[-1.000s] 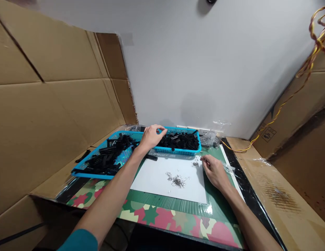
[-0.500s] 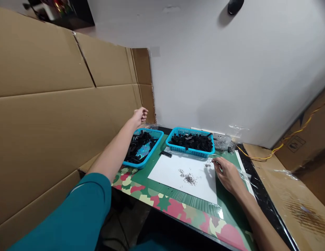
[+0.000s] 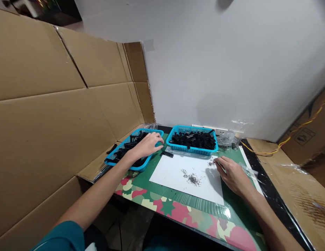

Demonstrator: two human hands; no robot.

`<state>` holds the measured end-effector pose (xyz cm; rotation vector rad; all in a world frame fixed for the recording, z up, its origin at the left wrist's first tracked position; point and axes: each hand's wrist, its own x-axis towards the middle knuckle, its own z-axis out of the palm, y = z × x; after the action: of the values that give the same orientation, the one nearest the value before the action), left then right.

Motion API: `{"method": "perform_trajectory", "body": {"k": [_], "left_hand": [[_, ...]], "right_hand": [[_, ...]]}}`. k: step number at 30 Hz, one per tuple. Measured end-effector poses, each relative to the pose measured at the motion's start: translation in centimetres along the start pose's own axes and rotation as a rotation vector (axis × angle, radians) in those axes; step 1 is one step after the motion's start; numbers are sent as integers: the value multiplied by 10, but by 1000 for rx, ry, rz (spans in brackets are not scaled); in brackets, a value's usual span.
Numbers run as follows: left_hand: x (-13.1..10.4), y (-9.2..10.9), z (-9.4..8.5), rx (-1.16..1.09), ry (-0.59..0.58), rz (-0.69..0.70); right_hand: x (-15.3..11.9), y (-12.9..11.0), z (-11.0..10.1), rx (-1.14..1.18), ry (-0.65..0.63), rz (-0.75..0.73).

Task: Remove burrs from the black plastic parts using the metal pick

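Observation:
My left hand hangs over the right rim of the left blue basket, fingers apart and nothing seen in them. That basket holds black plastic pieces. Just right of these fingers, a single black piece lies at the corner of a white sheet. My right hand is over the sheet's right side, thumb and fingers pinched together; what they hold is too small to make out. By its fingertips is a little cluster of tiny metal parts. A larger pile of tiny metal parts lies mid-sheet.
A second blue basket full of black pieces stands at the back by the wall. Clear plastic bags lie right of it. Cardboard walls off the left side. A yellow cable runs along the right.
My left hand has come back from beyond the left basket, moving right and down toward the single black piece, its fingers opening. My right hand stays almost in place. The view has shifted slightly.

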<state>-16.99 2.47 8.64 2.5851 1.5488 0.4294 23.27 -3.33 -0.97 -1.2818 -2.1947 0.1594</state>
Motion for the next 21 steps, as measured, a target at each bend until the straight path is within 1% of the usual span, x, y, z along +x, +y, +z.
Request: {"method": "perform_trajectory", "body": {"k": [6,11,13,17,21], "left_hand": [[-1,0,11,245,-149,133],[-2,-1,16,235,-142,155],[0,-3,17,267,-144,153],[4,-4,20,319,-186,164],[6,0,20,293,-190,171]], "right_hand": [[1,-3,-4,15,-21,12],[3,-7,-5,231,-49,66],[4,-12,-5,299,-87,99],[6,-22,0,328,-217,141],[7,-25,7,357,-265,191]]}}
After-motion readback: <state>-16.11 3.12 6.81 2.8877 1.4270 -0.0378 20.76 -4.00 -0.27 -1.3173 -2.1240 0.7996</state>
